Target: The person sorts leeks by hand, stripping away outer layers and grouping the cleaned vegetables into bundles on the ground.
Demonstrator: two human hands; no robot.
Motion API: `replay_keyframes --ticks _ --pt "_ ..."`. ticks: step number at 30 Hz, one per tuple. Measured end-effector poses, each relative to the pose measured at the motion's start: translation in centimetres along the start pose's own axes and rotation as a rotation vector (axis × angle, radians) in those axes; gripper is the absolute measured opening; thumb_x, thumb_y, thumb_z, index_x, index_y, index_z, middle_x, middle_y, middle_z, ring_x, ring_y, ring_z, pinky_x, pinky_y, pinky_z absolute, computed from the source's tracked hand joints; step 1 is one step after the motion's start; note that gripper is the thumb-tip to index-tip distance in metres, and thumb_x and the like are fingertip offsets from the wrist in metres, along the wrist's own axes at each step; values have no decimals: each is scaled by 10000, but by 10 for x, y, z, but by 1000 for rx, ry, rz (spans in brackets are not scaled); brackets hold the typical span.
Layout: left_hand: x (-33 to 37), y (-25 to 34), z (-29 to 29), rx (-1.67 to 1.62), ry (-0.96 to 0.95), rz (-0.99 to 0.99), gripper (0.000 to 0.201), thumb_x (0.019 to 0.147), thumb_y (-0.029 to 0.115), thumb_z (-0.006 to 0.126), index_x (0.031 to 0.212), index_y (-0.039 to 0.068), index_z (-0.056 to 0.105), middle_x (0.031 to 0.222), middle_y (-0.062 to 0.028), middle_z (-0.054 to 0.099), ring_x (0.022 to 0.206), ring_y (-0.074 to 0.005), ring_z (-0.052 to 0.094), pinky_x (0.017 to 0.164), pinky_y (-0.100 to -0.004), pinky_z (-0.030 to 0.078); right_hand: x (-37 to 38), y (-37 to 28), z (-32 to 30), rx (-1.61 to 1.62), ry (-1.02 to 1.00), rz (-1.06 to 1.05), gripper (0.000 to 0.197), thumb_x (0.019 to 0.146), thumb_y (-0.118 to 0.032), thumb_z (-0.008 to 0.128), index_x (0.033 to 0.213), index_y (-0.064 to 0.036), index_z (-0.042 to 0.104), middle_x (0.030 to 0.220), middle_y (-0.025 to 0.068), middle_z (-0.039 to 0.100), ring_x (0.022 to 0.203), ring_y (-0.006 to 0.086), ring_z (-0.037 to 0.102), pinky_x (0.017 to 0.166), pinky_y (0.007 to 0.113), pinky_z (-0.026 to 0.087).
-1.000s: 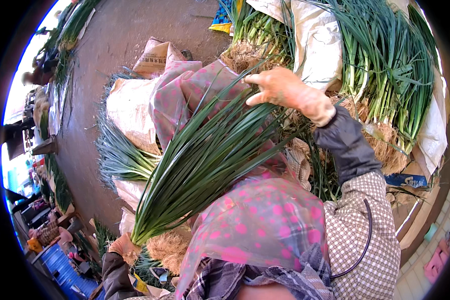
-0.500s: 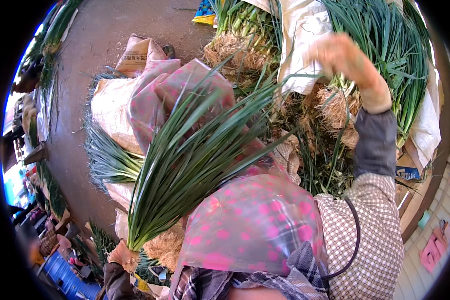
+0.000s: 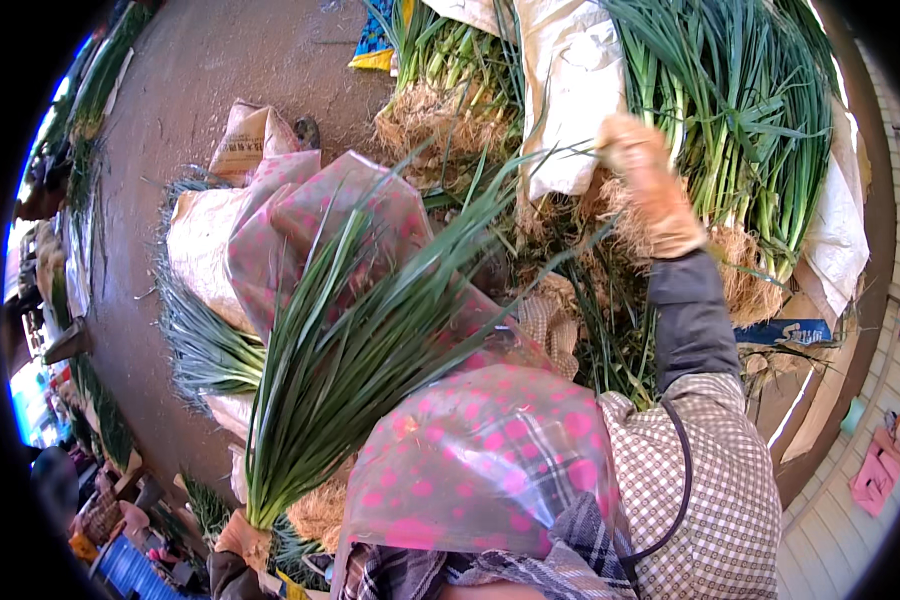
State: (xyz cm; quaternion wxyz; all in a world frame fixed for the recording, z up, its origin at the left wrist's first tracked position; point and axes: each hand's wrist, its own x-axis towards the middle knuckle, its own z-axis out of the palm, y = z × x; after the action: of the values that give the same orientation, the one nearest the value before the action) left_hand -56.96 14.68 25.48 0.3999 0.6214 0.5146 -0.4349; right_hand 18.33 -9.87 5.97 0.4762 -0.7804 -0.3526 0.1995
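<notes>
At the lower left my left hand (image 3: 244, 540), in a tan glove, is closed round the root end of a bunch of green garlic (image 3: 340, 360). Its long leaves fan up and to the right across my lap. My right hand (image 3: 645, 180), in a tan-orange glove and blurred by motion, reaches out with its fingers curled in. One thin leaf (image 3: 565, 152) runs from the bunch's tips to those fingertips. Just beyond and right of this hand lies a big pile of green garlic (image 3: 730, 110), roots towards me.
Clear plastic with pink dots (image 3: 490, 450) covers my lap. Another rooted bundle (image 3: 445, 110) lies at the far side beside a white sack (image 3: 575, 90). At left, a pale sack (image 3: 205, 250) covers more green stalks (image 3: 205, 340). A blue-and-white printed piece (image 3: 785, 332) lies at right.
My right hand has moved down and a little left, nearer me, from over the white sack. My left hand still grips the bunch. The whole view has shifted slightly.
</notes>
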Motion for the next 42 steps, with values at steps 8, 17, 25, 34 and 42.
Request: replay_keyframes --ticks 8,17,25,34,42 --pt "-8 0 -10 101 165 -20 220 753 83 625 968 49 661 823 -44 680 663 -172 624 577 -331 487 42 -39 46 -1101 -871 -163 780 855 -400 634 1476 -173 221 847 145 664 622 149 601 550 276 490" --pt "-100 -22 -162 260 978 -53 147 784 151 666 888 48 682 778 -42 683 692 -168 604 615 -324 481 129 14 -89 -145 6 -203 234 936 -178 480 976 -8 636 880 -20 554 773 80 481 691 222 393" --pt "-28 -3 -129 -1192 988 56 185 767 6 572 944 35 617 884 -70 574 775 -179 529 716 -294 450 151 -14 -102 -195 1 -3 306 981 -284 475 927 -20 621 649 -28 452 573 56 390 522 221 320" --pt "270 45 101 -1822 748 160 330 847 176 620 1158 71 584 1097 -175 615 1107 -282 540 867 -379 519 33 -40 -33 -259 -211 86 300 993 -266 462 930 -4 593 648 6 498 545 72 429 499 229 359" --pt "285 84 32 -1895 554 252 379 870 276 620 1175 53 617 1205 -108 583 1070 -200 554 901 -348 469 -77 -79 -78 -636 -46 85 253 945 -169 458 965 21 624 836 163 634 747 289 591 707 362 466"
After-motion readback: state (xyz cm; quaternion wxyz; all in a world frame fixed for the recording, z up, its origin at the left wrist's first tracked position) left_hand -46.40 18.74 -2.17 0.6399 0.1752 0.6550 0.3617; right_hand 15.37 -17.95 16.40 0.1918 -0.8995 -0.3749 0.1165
